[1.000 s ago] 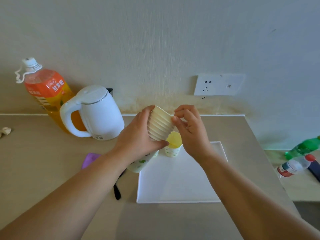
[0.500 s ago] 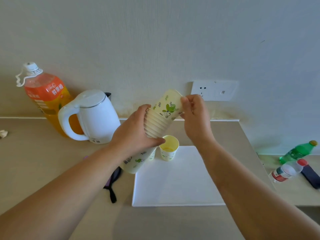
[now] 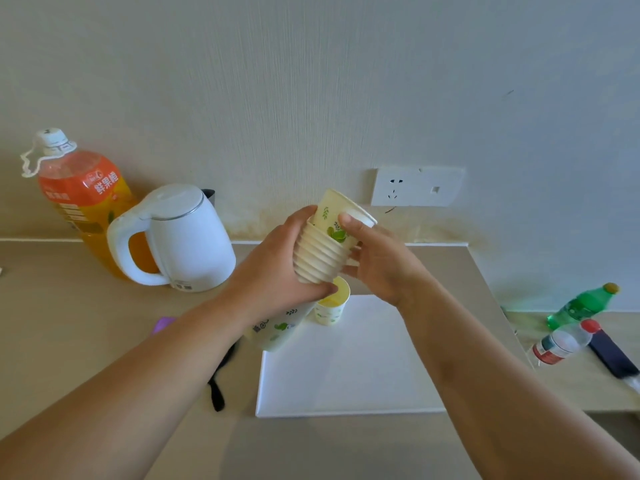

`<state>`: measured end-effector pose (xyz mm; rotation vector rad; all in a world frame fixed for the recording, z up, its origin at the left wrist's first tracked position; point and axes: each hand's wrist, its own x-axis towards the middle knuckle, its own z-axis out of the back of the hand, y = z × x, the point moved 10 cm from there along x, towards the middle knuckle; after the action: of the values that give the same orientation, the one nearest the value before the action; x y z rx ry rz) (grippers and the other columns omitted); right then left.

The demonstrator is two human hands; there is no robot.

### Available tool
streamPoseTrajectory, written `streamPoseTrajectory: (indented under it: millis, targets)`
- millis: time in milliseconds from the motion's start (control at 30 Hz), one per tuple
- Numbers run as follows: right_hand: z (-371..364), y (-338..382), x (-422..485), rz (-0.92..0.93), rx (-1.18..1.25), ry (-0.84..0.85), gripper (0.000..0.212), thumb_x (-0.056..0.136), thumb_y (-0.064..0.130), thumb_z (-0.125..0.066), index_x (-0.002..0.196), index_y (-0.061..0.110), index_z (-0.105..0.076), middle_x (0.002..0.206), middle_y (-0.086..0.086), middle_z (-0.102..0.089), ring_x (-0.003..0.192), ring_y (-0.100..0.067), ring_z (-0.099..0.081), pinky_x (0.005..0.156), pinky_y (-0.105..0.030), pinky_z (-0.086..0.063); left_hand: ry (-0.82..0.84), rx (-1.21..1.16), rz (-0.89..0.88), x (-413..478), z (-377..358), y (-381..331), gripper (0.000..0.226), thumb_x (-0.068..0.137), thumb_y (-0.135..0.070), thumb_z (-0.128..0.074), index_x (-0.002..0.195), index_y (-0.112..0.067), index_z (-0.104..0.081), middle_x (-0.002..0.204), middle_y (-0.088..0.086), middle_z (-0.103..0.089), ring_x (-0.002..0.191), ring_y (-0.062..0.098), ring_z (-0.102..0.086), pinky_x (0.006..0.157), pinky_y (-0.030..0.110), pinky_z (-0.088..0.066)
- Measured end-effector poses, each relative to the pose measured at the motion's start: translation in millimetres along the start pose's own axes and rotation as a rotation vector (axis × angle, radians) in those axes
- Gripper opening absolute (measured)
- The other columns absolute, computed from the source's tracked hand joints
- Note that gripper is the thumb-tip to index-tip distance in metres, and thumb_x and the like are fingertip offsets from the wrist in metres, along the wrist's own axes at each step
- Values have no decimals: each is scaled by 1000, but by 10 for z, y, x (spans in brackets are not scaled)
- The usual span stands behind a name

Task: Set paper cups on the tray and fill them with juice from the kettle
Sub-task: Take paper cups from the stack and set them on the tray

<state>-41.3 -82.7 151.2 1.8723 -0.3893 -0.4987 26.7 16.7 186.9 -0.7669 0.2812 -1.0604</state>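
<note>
Above the tray (image 3: 349, 379), both hands (image 3: 277, 271) (image 3: 377, 261) around nested cups (image 3: 322, 258)

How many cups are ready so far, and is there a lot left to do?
One small paper cup already stands on the white rectangular tray with yellow juice inside. The left hand holds the stack of nested paper cups while the right hand pulls out a leaf-printed cup. Placing it and pouring from the white electric kettle remain.
</note>
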Motion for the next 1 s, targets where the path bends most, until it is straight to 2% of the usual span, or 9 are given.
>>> streamPoseTrajectory:
  millis: [100, 200, 267, 333, 500, 567, 700, 933, 1000]
  targets:
    - [299, 90, -56, 116, 104, -109, 40, 69, 35, -74, 105, 21, -64, 94, 4, -73, 91, -12, -68, 89, -35, -52, 32, 26, 61, -16, -26, 79, 111, 60, -44, -86, 146, -41, -16, 131, -13, -43, 114, 8, -47, 96, 28, -41]
    - [753, -25, -167, 154, 135, -263, 62, 72, 28, -75, 127, 13, -52, 111, -5, -66, 102, -19, -66, 84, -35, -54, 61, 6, 121, -51, -62, 204, 109, 61, -43, -86, 146, -39, -18, 129, -10, -45, 116, 12, -48, 99, 33, -41]
    - [1073, -276, -233, 111, 31, -372, 73, 68, 23, -80, 132, 13, -44, 119, -7, -61, 108, -20, -63, 84, -36, -54, 45, -19, 151, -69, -59, 289, 108, 62, -42, -86, 146, -38, -19, 128, -13, -44, 116, 12, -49, 99, 33, -41]
    - [1313, -558, -284, 39, -152, -447, 73, 70, 18, -80, 131, 12, -41, 122, -7, -58, 110, -19, -60, 90, -37, -53, 46, -30, 179, -95, -86, 349, 107, 62, -42, -86, 145, -40, -19, 126, -15, -43, 115, 12, -48, 96, 30, -40]
    - [1562, -945, -239, -26, -412, -458, 69, 71, 1, -80, 124, 20, -39, 120, -4, -54, 105, -19, -56, 84, -30, -48, 70, -13, 195, -114, -138, 380, 106, 61, -42, -85, 145, -40, -20, 123, -15, -42, 109, 9, -49, 87, 24, -37]
    - [1588, -1024, -173, -41, -447, -437, 70, 68, 2, -82, 121, 23, -41, 119, -4, -55, 105, -18, -56, 83, -29, -49, 64, -14, 197, -108, -123, 389, 106, 62, -41, -86, 145, -39, -21, 122, -15, -42, 107, 9, -49, 87, 24, -37]
    - [1594, -1113, -82, -45, -629, -462, 74, 54, 25, -91, 118, 32, -52, 101, 11, -63, 97, -12, -62, 86, -32, -52, 83, 2, 200, -106, -154, 411, 105, 62, -40, -85, 145, -38, -21, 121, -15, -42, 104, 7, -48, 81, 19, -36]
    - [1352, -1222, -36, -64, -589, -361, 83, 74, 7, -80, 142, 18, -34, 122, 1, -52, 120, -14, -49, 85, -20, -38, 100, -23, 207, -122, -231, 471, 105, 61, -40, -86, 145, -39, -21, 122, -15, -42, 104, 5, -47, 74, 3, -31]
    - [1337, -1202, -50, -64, -615, -364, 86, 75, 6, -79, 144, 15, -30, 127, -4, -52, 120, -17, -49, 76, -10, -39, 99, -32, 211, -130, -243, 487, 106, 61, -38, -86, 145, -39, -21, 121, -15, -42, 102, 3, -47, 73, 1, -32]
